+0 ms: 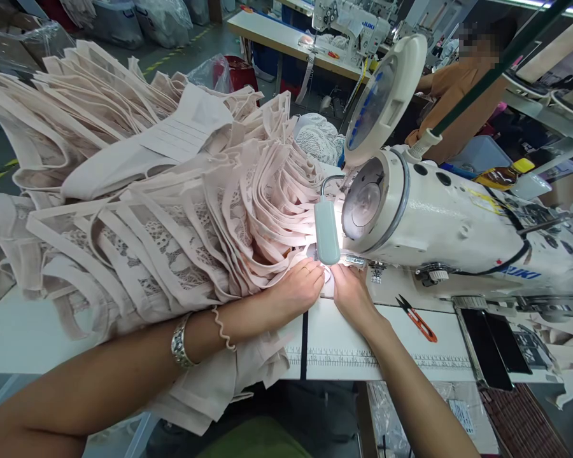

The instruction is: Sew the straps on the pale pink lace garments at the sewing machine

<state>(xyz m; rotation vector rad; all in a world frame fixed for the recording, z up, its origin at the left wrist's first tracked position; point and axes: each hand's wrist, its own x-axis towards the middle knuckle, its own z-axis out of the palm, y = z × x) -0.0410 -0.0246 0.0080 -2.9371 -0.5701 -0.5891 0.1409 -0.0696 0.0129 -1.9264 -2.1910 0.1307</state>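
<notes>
My left hand [300, 287] is closed, its fingertips pinching the edge of a beige garment piece [329, 275] at the needle end of a white sewing machine [424, 213]. Close beside it, my right hand [352, 296] presses its fingers together on the same cloth; its fingertips are partly hidden under the machine head. A pale green lamp [327, 232] hangs in front of the needle area and hides the stitching point. Against my left forearm lies a big stack of beige garment pieces with lace panels [181, 245].
Orange-handled thread snips [417, 319] lie right of my right hand. A phone [486, 346] sits at the table's front edge, near a printed ruler strip [353, 357]. A round magnifier-like cover [386, 95] stands above the machine. Behind are another sewing machine [351, 32] and a person [463, 95].
</notes>
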